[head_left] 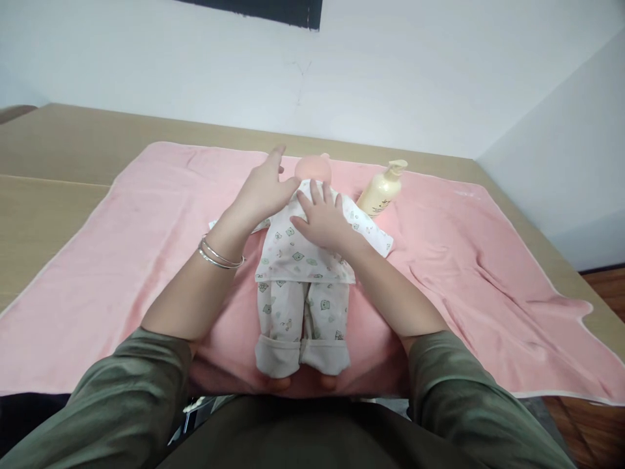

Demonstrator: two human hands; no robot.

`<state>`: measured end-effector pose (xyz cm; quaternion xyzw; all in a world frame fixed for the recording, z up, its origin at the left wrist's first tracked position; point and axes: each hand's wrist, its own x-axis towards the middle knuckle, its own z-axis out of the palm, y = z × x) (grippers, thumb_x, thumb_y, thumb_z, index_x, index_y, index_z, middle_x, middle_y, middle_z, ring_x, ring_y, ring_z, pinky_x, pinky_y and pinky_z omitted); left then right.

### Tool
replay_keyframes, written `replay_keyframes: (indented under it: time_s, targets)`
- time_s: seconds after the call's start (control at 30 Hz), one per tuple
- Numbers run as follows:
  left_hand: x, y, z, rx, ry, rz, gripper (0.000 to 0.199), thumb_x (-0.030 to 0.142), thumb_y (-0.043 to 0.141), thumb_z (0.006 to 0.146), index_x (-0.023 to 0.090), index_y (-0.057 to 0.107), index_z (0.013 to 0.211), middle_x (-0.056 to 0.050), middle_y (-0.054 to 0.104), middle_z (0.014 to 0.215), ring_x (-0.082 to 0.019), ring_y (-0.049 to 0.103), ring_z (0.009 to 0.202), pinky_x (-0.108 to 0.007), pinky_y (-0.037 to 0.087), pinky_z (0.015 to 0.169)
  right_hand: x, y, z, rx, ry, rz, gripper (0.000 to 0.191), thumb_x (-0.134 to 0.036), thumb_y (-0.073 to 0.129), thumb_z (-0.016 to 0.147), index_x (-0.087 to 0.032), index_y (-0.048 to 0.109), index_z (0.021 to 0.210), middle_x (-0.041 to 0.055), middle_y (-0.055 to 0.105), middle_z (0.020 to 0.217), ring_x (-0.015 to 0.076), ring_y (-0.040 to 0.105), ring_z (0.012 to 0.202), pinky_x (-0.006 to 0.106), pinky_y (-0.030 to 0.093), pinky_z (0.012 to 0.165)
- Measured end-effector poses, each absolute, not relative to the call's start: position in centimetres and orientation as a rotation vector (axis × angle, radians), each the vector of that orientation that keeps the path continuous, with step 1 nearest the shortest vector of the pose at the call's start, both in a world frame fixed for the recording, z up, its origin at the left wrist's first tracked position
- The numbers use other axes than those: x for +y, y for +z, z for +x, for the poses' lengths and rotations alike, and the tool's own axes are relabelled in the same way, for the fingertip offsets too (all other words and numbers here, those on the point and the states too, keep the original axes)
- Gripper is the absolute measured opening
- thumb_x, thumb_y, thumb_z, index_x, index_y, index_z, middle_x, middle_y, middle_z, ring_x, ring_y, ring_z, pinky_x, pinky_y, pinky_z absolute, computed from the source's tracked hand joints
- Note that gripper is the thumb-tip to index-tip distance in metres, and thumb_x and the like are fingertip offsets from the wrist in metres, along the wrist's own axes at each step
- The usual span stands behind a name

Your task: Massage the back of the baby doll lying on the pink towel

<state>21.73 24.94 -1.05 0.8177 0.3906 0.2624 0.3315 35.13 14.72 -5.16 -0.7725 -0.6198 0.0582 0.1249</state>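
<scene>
A baby doll (312,169) lies stretched out on a pink blanket, its head away from me and its feet towards me. It wears a white printed top (295,255) and matching trousers (280,312) with turned-up cuffs. My right hand (325,218) rests flat on the upper part of the top, fingers spread. Beside the doll's head, my left hand (266,187) is open over its left-side shoulder, the thumb stretched towards the neck. Whether the left palm touches the cloth I cannot tell. Neither hand grasps anything.
The pink blanket (463,260) covers much of the wooden table (58,153) and has folds on the right. A cream pump bottle (379,192) lies tilted by the doll's right-side sleeve. A white wall (195,71) stands behind the table.
</scene>
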Motion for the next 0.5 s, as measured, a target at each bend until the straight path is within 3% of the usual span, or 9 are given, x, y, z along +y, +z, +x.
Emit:
replay_keyframes:
  time_s: [0.2, 0.37, 0.5]
  targets:
    - [24.0, -1.3, 22.3, 1.019, 0.653, 2.135, 0.075, 0.039, 0.064, 0.093, 0.026, 0.046, 0.165, -0.016, 0.067, 0.152, -0.038, 0.059, 0.147, -0.052, 0.052, 0.12, 14.1, -3.6, 35.9, -1.789, 0.263, -2.229, 0.07, -0.039, 0.053, 0.106, -0.018, 0.039, 0.172, 0.0183, 0.013, 0.185, 0.046, 0.013, 0.173, 0.08, 0.021, 0.132]
    - [22.8, -0.8, 22.7, 0.878, 0.732, 1.992, 0.058, 0.038, 0.054, 0.098, 0.027, 0.058, 0.154, -0.01, 0.064, 0.159, -0.031, 0.057, 0.151, -0.048, 0.053, 0.123, 12.1, 0.4, 40.4, -1.599, 0.018, -2.136, 0.069, -0.042, 0.046, 0.108, -0.021, 0.038, 0.173, 0.0119, 0.02, 0.185, 0.0389, 0.02, 0.173, 0.07, 0.028, 0.136]
    - [22.5, -0.4, 24.5, 0.712, 0.69, 1.829, 0.056, 0.042, 0.037, 0.105, 0.019, 0.06, 0.15, -0.013, 0.069, 0.152, -0.029, 0.062, 0.147, -0.048, 0.056, 0.12, 10.9, 2.1, 44.6, -1.463, -0.266, -2.079, 0.067, -0.045, 0.032, 0.112, -0.021, 0.033, 0.175, 0.0085, 0.017, 0.186, 0.0372, 0.018, 0.173, 0.066, 0.027, 0.137]
